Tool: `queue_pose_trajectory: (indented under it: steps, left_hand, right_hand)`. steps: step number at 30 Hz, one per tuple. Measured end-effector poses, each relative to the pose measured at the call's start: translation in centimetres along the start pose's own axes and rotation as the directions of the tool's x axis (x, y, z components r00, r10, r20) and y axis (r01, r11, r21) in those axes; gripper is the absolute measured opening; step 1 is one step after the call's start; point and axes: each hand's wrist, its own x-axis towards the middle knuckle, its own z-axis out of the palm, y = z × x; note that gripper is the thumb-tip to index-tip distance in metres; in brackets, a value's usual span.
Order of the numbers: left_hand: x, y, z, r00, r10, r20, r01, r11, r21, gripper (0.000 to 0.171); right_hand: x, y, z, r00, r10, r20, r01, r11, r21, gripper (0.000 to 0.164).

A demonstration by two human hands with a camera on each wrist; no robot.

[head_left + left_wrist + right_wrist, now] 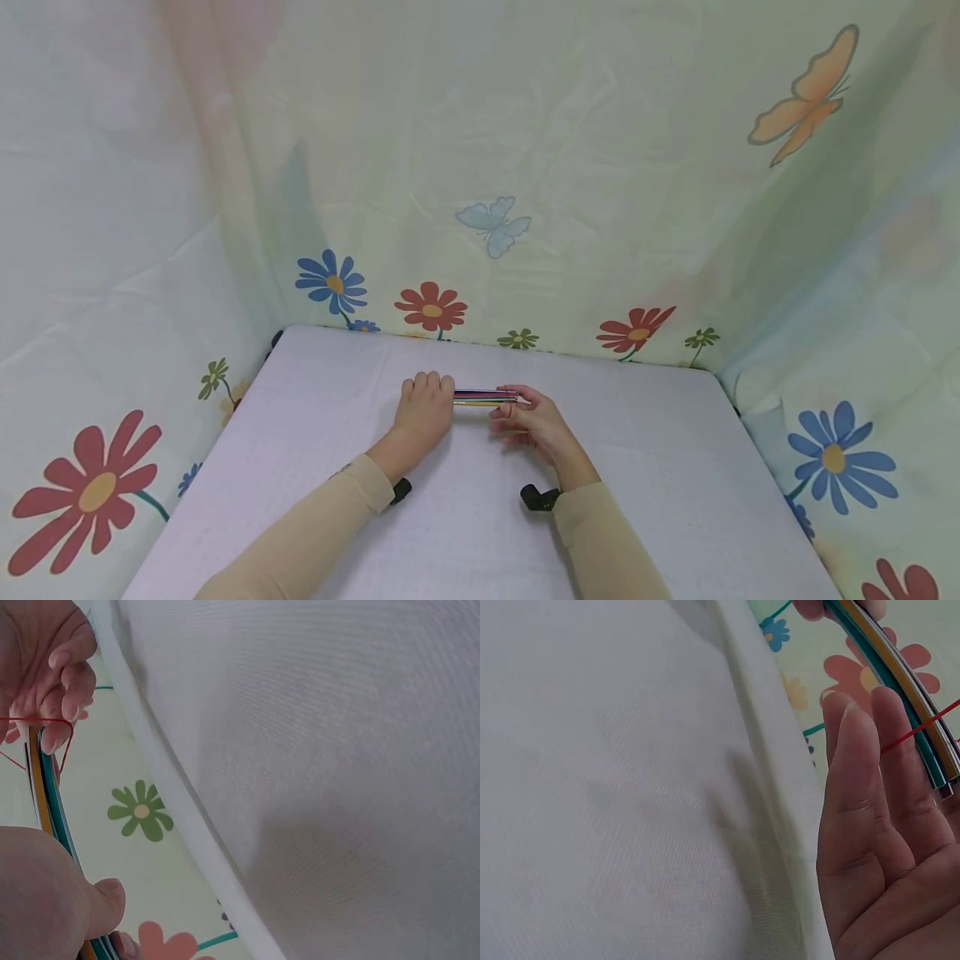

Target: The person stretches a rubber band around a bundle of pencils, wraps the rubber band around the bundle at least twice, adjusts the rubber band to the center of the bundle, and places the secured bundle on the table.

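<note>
A bundle of thin, glossy coloured sticks (477, 398), pencil-like, lies level between the two hands above the table. My left hand (424, 413) grips one end of it, its fingers wrapped over the top. Teal, ochre, white and dark sides show in the left wrist view. Around the other end my right hand (542, 427) stands with its fingers spread and mostly straight. A thin red elastic band (920, 730) is stretched across those fingers and passes over the sticks near their ends. Part of the band is out of frame in the right wrist view.
A white cloth covers the table (645, 467). Its far edge runs along a hanging curtain (600, 150) printed with flowers and butterflies, which also encloses both sides. Black wrist mounts (540, 498) show at the sleeves.
</note>
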Motion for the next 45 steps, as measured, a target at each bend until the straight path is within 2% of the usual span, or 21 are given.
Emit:
queue_pose_trajectory:
  steps: [5, 10, 17, 21, 24, 28, 31, 33, 34, 37, 40, 43, 45]
  left_hand:
    - [0.0, 0.0, -0.4, 1.000, 0.005, -0.025, -0.005, 1.000, 0.006, 0.014]
    - [-0.1, -0.1, -0.3, 1.000, 0.005, -0.016, -0.005, 1.000, -0.015, 0.013]
    - [0.1, -0.5, -0.1, 0.999, -0.016, -0.036, 0.015, 0.999, -0.029, 0.012]
    - [0.2, -0.7, -0.2, 0.999, -0.026, -0.038, 0.025, 0.999, -0.025, 0.013]
    - [0.3, -0.7, -0.4, 0.998, -0.042, -0.036, 0.041, 0.999, -0.035, 0.014]
    - [0.4, -0.6, -0.6, 0.998, -0.064, -0.027, 0.062, 0.997, -0.052, 0.014]
    - [0.5, -0.6, -0.6, 0.997, -0.075, -0.004, 0.075, 0.995, -0.061, 0.014]
    - [0.5, -0.5, -0.6, 0.996, -0.086, 0.019, 0.087, 0.994, -0.069, 0.014]
    - [0.5, -0.5, -0.6, 0.995, -0.092, 0.031, 0.094, 0.993, -0.074, 0.014]
    - [0.5, -0.2, -0.7, 0.992, -0.110, 0.065, 0.116, 0.988, -0.103, 0.013]
    - [0.5, 0.1, -0.7, 0.989, -0.121, 0.082, 0.132, 0.981, -0.141, 0.013]
    - [0.5, 0.3, -0.7, 0.988, -0.127, 0.090, 0.140, 0.978, -0.158, 0.013]
    - [0.6, 0.4, -0.8, 0.987, -0.129, 0.094, 0.143, 0.978, -0.155, 0.014]
  right_hand:
    - [-0.1, -0.1, 0.2, 1.000, 0.014, -0.017, -0.014, 1.000, -0.010, 0.050]
    - [-0.1, 0.2, 0.2, 0.999, 0.014, -0.039, -0.015, 1.000, -0.027, 0.036]
    - [-0.2, 1.7, 0.6, 0.993, -0.015, -0.114, 0.007, 0.998, -0.070, 0.032]
    - [-0.2, 2.4, 1.4, 0.987, -0.074, -0.141, 0.056, 0.990, -0.127, 0.027]
    - [-0.4, 2.7, 2.2, 0.979, -0.137, -0.153, 0.119, 0.985, -0.125, 0.027]
    - [-0.8, 3.0, 3.1, 0.959, -0.212, -0.190, 0.200, 0.977, -0.078, 0.028]
    - [-0.9, 3.7, 3.8, 0.945, -0.249, -0.214, 0.261, 0.965, 0.033, 0.026]
    - [-1.0, 4.1, 4.3, 0.936, -0.272, -0.224, 0.312, 0.935, 0.170, 0.025]
    - [-1.1, 4.4, 4.6, 0.932, -0.283, -0.226, 0.335, 0.910, 0.245, 0.027]
    - [-1.5, 4.8, 5.6, 0.927, -0.313, -0.204, 0.374, 0.797, 0.475, 0.036]
    - [-2.0, 4.8, 6.6, 0.931, -0.321, -0.175, 0.357, 0.694, 0.626, 0.036]
    - [-2.5, 4.4, 7.4, 0.947, -0.267, -0.178, 0.307, 0.589, 0.748, 0.035]
    - [-2.6, 4.0, 7.9, 0.956, -0.215, -0.202, 0.288, 0.528, 0.799, 0.042]
